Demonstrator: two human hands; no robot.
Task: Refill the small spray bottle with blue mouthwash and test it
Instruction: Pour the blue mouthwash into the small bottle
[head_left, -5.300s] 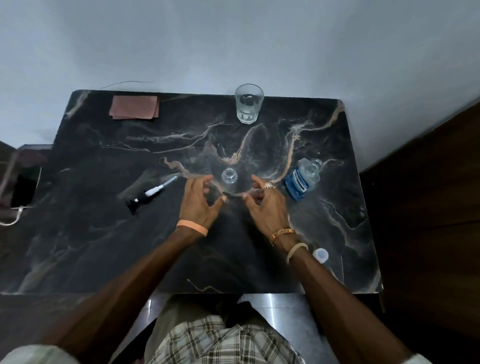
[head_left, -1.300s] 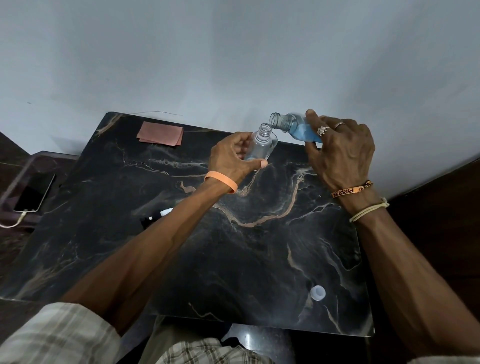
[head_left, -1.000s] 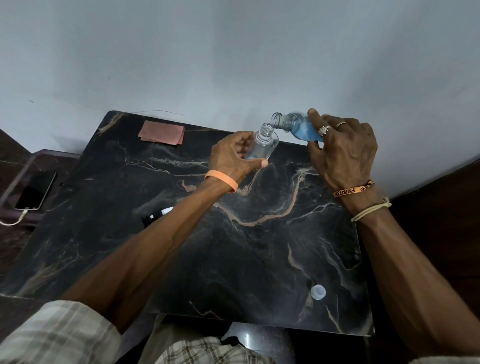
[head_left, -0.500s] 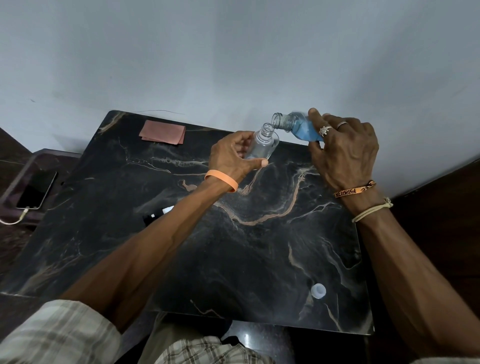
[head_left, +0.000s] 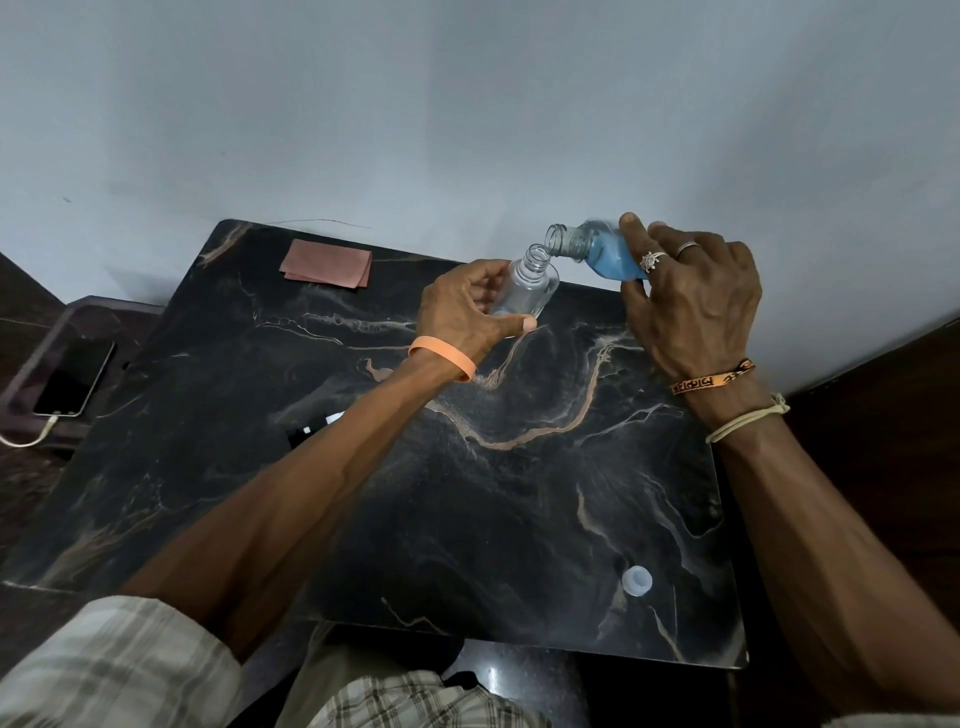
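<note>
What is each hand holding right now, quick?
Left hand: fingers curled around the small spray bottle, uncapped.
Right hand: fingers gripping the tilted mouthwash bottle.

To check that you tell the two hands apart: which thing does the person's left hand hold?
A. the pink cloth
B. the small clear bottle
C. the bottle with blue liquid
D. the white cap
B: the left hand, the one with the orange wristband, grips the small clear bottle, while the right hand tilts the mouthwash bottle toward its open neck.
</note>
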